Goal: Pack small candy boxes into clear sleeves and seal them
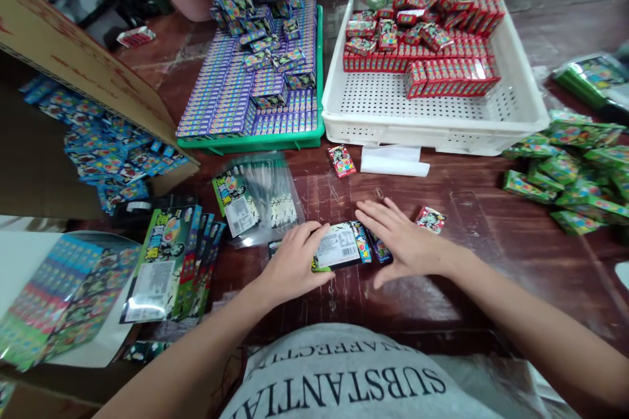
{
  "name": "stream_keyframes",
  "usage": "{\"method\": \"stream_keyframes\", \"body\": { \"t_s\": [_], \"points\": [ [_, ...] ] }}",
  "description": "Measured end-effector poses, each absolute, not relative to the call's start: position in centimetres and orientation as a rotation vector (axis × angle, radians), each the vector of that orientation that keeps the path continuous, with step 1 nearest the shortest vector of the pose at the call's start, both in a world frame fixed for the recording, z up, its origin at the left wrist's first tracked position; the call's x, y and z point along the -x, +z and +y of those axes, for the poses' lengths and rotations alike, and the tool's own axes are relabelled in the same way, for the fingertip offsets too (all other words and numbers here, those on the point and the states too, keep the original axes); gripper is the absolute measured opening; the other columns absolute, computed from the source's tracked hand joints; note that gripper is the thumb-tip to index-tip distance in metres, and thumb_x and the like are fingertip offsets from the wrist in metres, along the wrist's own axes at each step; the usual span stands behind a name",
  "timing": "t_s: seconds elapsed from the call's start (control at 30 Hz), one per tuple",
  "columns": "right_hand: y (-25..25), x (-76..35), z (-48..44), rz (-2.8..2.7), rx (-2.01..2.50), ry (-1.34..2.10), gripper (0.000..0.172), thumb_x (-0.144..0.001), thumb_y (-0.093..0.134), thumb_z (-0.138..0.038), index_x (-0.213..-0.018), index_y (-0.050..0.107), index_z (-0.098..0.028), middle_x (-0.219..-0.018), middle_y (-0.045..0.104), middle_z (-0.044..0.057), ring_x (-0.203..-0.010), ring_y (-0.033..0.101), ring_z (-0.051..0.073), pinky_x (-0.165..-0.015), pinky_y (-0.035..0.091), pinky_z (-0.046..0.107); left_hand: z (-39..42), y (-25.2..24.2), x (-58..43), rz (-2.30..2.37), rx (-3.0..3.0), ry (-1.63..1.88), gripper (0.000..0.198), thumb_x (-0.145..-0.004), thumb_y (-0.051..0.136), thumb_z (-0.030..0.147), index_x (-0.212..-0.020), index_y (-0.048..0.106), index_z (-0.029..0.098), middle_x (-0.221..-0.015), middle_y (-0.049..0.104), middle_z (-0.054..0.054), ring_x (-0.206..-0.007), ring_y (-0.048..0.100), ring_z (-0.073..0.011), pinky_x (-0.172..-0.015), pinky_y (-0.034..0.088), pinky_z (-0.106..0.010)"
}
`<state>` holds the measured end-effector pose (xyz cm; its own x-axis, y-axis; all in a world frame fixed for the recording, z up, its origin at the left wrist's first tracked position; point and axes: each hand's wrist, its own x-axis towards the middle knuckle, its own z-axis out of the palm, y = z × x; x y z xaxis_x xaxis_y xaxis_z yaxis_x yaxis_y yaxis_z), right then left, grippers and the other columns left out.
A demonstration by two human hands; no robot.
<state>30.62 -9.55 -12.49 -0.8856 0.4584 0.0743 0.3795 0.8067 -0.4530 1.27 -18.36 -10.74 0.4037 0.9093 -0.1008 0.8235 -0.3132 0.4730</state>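
My left hand (297,256) grips a black and green printed pouch (339,245) with a white label panel, thumb on its near edge and fingers along its far edge. At the pouch's right end a small blue box (362,242) shows partly. Beside it is a small purple box (380,249), and my right hand (400,242) curves round it with fingers on the far side and thumb on the near side. The palm hides part of this box. Just beyond my right wrist lies a small red and white box (431,218).
Purple boxes fill a green tray (295,143); red boxes stand in a white crate (437,134). Green boxes (574,177) are heaped at right. Clear bags (270,203), stacked pouches (162,262), a red box (341,160) and a white roll (394,167) lie around. A carton (98,65) holds blue boxes.
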Motion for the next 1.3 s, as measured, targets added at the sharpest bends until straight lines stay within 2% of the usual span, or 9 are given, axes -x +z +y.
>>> {"method": "stream_keyframes", "body": {
  "t_s": [0.07,0.23,0.67,0.83,0.9,1.0,1.1,1.2,1.3],
  "points": [
    [-12.1,-31.9,-9.6,-2.814,0.724,0.618,0.116,-0.077,0.07,-0.073,-0.161,0.02,-0.01,-0.164,0.029,0.024,-0.152,0.024,0.043,-0.122,0.008,0.07,-18.3,-10.9,-1.2,1.474,-2.23,0.241,0.089,-0.072,0.085,0.032,-0.148,0.041,0.018,-0.141,0.05,-0.016,-0.13,0.05,-0.0339,-0.112,0.042,-0.052],
    [-11.6,-32.6,-9.1,-2.764,0.776,0.734,0.073,-0.085,0.071,-0.055,-0.146,0.047,-0.023,-0.141,0.06,0.012,-0.136,0.049,0.033,-0.124,0.007,0.067,-18.2,-11.2,-1.7,1.424,-2.232,0.263,0.095,-0.072,0.086,0.034,-0.152,0.037,0.023,-0.141,0.05,-0.014,-0.131,0.049,-0.0343,-0.113,0.042,-0.053],
    [-13.5,-32.1,-12.1,-2.39,1.159,0.563,0.071,-0.084,0.074,-0.05,-0.143,0.048,-0.021,-0.132,0.056,0.015,-0.128,0.053,0.034,-0.121,0.018,0.071,-17.7,-11.5,-2.2,1.469,-2.213,0.269,0.087,-0.076,0.081,0.033,-0.152,0.038,0.025,-0.141,0.048,-0.013,-0.132,0.047,-0.0341,-0.112,0.042,-0.052],
    [-13.9,-31.9,-12.6,-2.508,0.9,0.766,0.08,-0.083,0.073,-0.059,-0.147,0.046,-0.019,-0.136,0.055,0.018,-0.132,0.052,0.037,-0.119,0.018,0.074,-17.4,-11.3,-2.4,1.428,-2.218,0.266,0.091,-0.076,0.082,0.032,-0.153,0.034,0.027,-0.14,0.047,-0.013,-0.132,0.047,-0.0334,-0.113,0.041,-0.052],
    [-13.6,-31.7,-12.7,-2.54,0.819,0.855,0.079,-0.086,0.072,-0.055,-0.15,0.042,-0.021,-0.143,0.052,0.019,-0.137,0.049,0.036,-0.12,0.019,0.072,-17.3,-11.3,-2.6,1.381,-2.235,0.265,0.092,-0.075,0.082,0.031,-0.154,0.033,0.027,-0.141,0.046,-0.013,-0.131,0.047,-0.0332,-0.112,0.042,-0.052],
    [-12.9,-30.8,-13.3,-2.534,0.768,0.967,0.083,-0.092,0.069,-0.044,-0.159,0.026,-0.021,-0.157,0.04,0.021,-0.149,0.036,0.033,-0.123,0.024,0.064,-17.2,-11.3,-3.0,1.341,-2.263,0.247,0.092,-0.075,0.082,0.032,-0.153,0.034,0.026,-0.14,0.048,-0.013,-0.13,0.048,-0.0337,-0.111,0.043,-0.052],
    [-11.9,-30.7,-13.9,-2.488,0.819,1.005,0.104,-0.088,0.072,-0.051,-0.163,0.007,-0.019,-0.169,0.014,0.024,-0.157,0.018,0.034,-0.121,0.033,0.057,-17.3,-11.3,-3.1,1.373,-2.284,0.211,0.087,-0.079,0.079,0.033,-0.152,0.035,0.024,-0.139,0.049,-0.014,-0.129,0.049,-0.0343,-0.109,0.044,-0.053],
    [-11.0,-33.5,-13.1,-2.429,1.012,0.834,0.106,-0.087,0.068,-0.06,-0.163,0.006,-0.021,-0.171,0.006,0.021,-0.157,0.016,0.034,-0.122,0.031,0.056,-16.6,-10.8,-3.3,1.399,-2.347,0.177,0.088,-0.076,0.083,0.044,-0.15,0.04,0.023,-0.142,0.049,-0.015,-0.13,0.049,-0.0381,-0.108,0.043,-0.058],
    [-10.2,-39.4,-10.3,-2.218,1.456,0.344,0.087,-0.094,0.06,-0.057,-0.161,0.019,-0.02,-0.166,0.025,0.019,-0.153,0.027,0.034,-0.121,0.03,0.057,-14.4,-9.9,-5.8,1.361,-2.45,0.239,0.082,-0.076,0.082,0.051,-0.145,0.045,0.023,-0.145,0.05,-0.015,-0.131,0.047,-0.0398,-0.108,0.043,-0.06]
  ]
}}
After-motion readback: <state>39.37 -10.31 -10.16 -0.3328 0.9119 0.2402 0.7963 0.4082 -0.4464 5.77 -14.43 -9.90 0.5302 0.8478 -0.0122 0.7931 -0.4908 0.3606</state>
